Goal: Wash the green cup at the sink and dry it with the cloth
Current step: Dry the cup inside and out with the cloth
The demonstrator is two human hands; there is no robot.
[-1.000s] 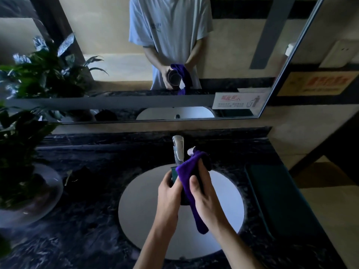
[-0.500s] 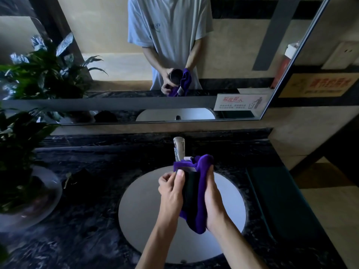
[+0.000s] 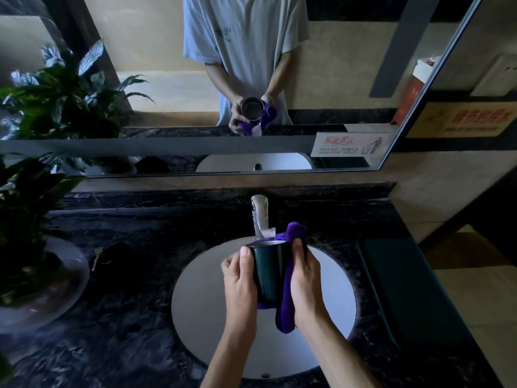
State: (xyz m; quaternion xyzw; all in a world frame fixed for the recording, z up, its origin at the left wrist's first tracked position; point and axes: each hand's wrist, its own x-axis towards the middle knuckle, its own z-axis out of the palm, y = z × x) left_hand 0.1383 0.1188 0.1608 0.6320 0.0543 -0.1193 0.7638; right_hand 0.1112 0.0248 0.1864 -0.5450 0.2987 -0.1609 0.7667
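Observation:
The dark green cup (image 3: pixel 269 268) is held upright over the white sink basin (image 3: pixel 201 298), just in front of the chrome tap (image 3: pixel 259 217). My left hand (image 3: pixel 240 281) grips the cup's left side, thumb near the rim. My right hand (image 3: pixel 305 284) presses the purple cloth (image 3: pixel 285 309) against the cup's right side and bottom. The cloth bunches above the rim at the right and hangs below the cup. The mirror reflection shows the cup's open mouth facing the mirror.
A dark marble counter (image 3: pixel 134 317) surrounds the basin. A potted plant in a glass bowl (image 3: pixel 42 287) stands at the left. A dark green mat (image 3: pixel 402 287) lies right of the basin. A mirror (image 3: pixel 251 79) and a small sign (image 3: pixel 349 144) are behind the tap.
The cloth slid off the cup's front to its right side and bottom, baring the green wall. My left thumb moved up near the rim. Both hands stayed over the basin.

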